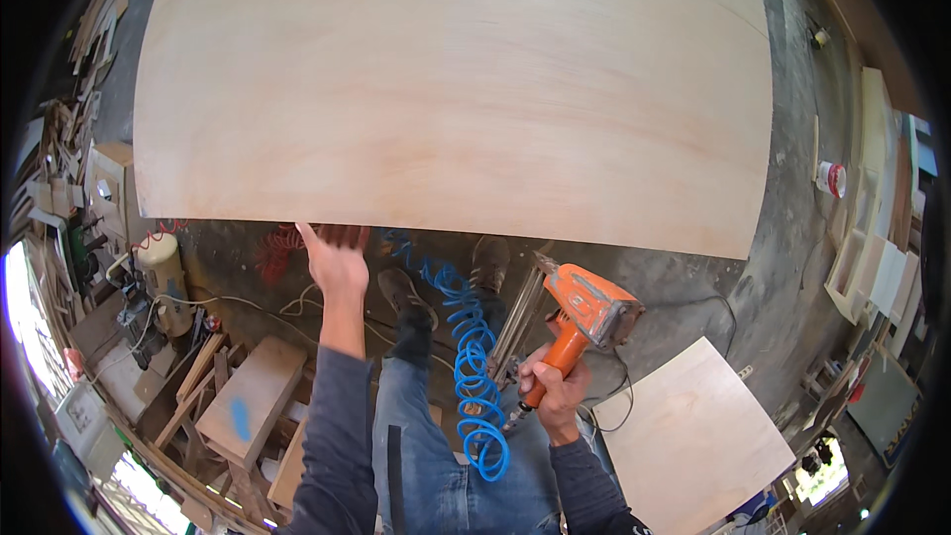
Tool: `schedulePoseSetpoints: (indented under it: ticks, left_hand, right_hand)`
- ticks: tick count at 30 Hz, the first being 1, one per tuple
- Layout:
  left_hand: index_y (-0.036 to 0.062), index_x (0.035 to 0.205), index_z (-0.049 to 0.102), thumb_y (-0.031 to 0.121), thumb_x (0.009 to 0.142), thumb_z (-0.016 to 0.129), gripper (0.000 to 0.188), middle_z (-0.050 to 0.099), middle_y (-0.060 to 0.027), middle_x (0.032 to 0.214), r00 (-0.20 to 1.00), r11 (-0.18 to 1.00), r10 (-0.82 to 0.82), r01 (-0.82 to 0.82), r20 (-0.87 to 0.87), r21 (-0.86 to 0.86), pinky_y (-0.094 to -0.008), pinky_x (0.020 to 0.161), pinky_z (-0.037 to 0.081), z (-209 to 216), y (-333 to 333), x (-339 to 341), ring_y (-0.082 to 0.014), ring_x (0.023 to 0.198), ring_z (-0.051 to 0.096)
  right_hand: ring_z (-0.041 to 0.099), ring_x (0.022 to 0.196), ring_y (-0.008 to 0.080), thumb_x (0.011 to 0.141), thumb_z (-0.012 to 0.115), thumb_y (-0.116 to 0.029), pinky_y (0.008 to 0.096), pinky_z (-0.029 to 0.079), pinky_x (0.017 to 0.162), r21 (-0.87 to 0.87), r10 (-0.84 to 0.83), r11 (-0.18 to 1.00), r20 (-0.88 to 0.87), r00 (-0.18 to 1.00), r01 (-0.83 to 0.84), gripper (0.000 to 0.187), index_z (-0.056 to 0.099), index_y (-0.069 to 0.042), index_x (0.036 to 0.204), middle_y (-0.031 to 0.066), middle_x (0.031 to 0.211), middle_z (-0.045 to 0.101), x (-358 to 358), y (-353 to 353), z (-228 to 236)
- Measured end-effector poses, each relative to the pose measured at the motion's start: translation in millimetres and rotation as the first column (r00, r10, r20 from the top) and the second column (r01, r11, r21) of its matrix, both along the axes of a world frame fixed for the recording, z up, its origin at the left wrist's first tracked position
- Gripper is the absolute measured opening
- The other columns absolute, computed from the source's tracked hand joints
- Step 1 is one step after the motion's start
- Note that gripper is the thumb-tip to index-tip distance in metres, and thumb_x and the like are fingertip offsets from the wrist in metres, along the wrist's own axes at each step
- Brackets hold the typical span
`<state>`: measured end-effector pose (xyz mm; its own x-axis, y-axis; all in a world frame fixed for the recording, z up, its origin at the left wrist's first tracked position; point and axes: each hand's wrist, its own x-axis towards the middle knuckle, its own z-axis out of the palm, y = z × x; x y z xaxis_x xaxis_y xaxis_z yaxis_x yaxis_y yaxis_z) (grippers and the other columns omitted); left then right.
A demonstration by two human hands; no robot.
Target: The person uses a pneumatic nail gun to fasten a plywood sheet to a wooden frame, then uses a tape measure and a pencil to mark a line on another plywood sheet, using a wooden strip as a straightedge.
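A large pale plywood sheet (456, 99) spans the upper part of the head view. At its near edge, left of the middle, is my left hand (340, 263), palm up. The thumb is apart and its tip meets the edge; the fingers stretch into shadow beneath the sheet, their tips hidden. My right hand (558, 391) is wrapped around the handle of an orange air nail gun (592, 305). The gun's nose points up and left, just below the sheet's edge. A blue coiled air hose (474, 376) hangs beside it, its lower coils over my legs.
At lower right lies a smaller plywood panel (698, 426). A beige tank (166, 277) and a wooden box (253, 401) stand at left among scrap wood. Cables cross the floor around my shoes (406, 297). A white bucket (830, 178) and pale wooden frames (872, 258) are at right.
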<state>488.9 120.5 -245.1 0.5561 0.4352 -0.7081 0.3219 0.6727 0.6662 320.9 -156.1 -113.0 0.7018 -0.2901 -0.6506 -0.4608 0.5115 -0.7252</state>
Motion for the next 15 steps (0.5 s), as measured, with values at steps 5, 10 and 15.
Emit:
schedulePoseSetpoints:
  ticks: [5,10,15]
  left_hand:
    - [-0.0132,0.112,0.061,0.074,0.096,0.028,0.095,0.067,-0.0199,0.108,0.879,0.888,0.309,-0.130,-0.364,0.441,-0.0445,0.080,0.058,-20.8,-24.4,74.6,-0.0341,0.096,0.066]
    - [-0.0169,0.102,0.064,0.075,0.095,0.019,0.103,0.068,-0.0253,0.105,0.755,0.895,0.367,-0.127,-0.544,0.427,-0.0461,0.080,0.058,-8.4,-33.4,86.1,-0.0394,0.094,0.067]
    - [-0.0166,0.105,0.063,0.076,0.095,0.014,0.105,0.068,-0.0270,0.109,0.686,0.908,0.346,-0.072,-0.640,0.414,-0.0482,0.083,0.057,0.5,-34.1,89.5,-0.0405,0.097,0.066]
  right_hand:
    - [0.055,0.054,0.0139,0.085,0.063,-0.014,0.0279,0.049,0.052,0.040,0.086,0.996,-0.031,0.996,-0.084,0.047,0.052,0.010,0.123,0.0092,0.074,0.061,8.4,37.1,-4.3]
    - [0.056,0.054,0.0140,0.085,0.067,-0.013,0.0273,0.048,0.050,0.044,0.077,0.996,-0.007,0.997,-0.077,0.030,0.057,0.006,0.105,0.0102,0.075,0.063,27.2,82.8,-9.0]
    - [0.057,0.056,0.0124,0.088,0.065,-0.008,0.0263,0.048,0.051,0.091,0.095,0.991,0.015,0.995,-0.096,0.016,0.055,0.000,0.098,0.0077,0.076,0.062,47.0,117.9,-13.8]
